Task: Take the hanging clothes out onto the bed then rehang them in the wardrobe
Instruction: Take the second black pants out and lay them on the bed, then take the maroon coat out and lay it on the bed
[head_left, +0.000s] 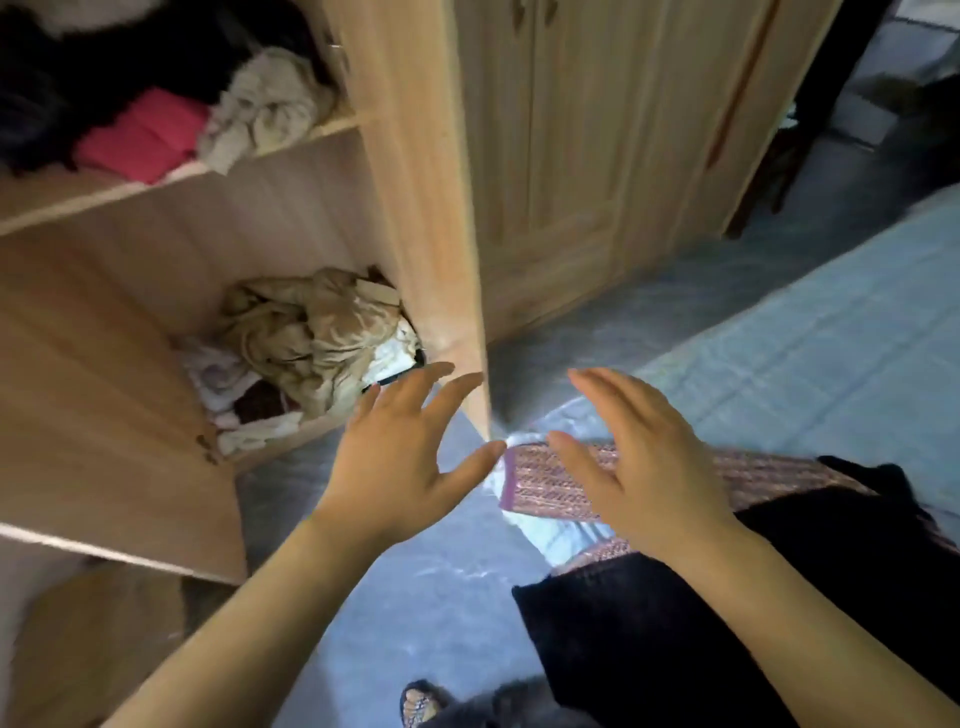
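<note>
wardrobe frame (426, 208): pale wood, matt, grain showing; closed doors (571, 182) same wood, low sheen. tan bundle (317, 332) in lower compartment: thin cloth, satin-like gloss, heavily creased. pink stack (145, 135) and beige heap (270, 104) above: soft matt cloth. bed cover (831, 338): pale blue quilted cloth, matt. woven band (550, 483): patterned weave, faint shimmer. black garment (701, 623): matt cloth. floor (415, 597): grey, smooth, dull sheen

Left hand (400, 467) and right hand (649, 467): outstretched, empty, fingers straight. Beyond left fingertips: wardrobe (431, 208) compartment holding crumpled clothes (311, 338). Beneath right fingers: patterned garment (550, 483) at bed (831, 338) edge.
</note>
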